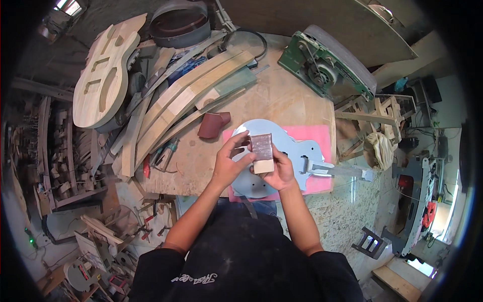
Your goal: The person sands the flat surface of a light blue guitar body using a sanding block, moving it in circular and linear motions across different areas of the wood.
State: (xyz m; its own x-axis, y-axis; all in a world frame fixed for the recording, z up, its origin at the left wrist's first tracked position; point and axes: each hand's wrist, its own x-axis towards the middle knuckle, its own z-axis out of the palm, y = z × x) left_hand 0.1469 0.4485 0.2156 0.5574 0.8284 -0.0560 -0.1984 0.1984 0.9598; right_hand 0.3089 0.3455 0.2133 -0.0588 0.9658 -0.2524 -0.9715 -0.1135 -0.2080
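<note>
Fingers of the right hand grasp a small pale wooden block from its right side and underneath. Brown paper covers the upper part of the block's visible face; the lower end is bare. Left hand: fingers loosely curled and parted from the thumb, placed at the block's left edge; whether the tips touch the paper cannot be made out with certainty. Block is located above a pale grey guitar, in front of the person's body.

Guitar lies flat on a pink sheet, its neck pointing right, past the edge of the wooden bench. A curled piece of reddish-brown paper rests on the bench just beyond the left hand. Further left, long curved wood pieces lie in a pile. At far left, an unpainted guitar body stands tilted. A green machine occupies the bench's far right corner; a round, dark-sided tub is at the far left.
</note>
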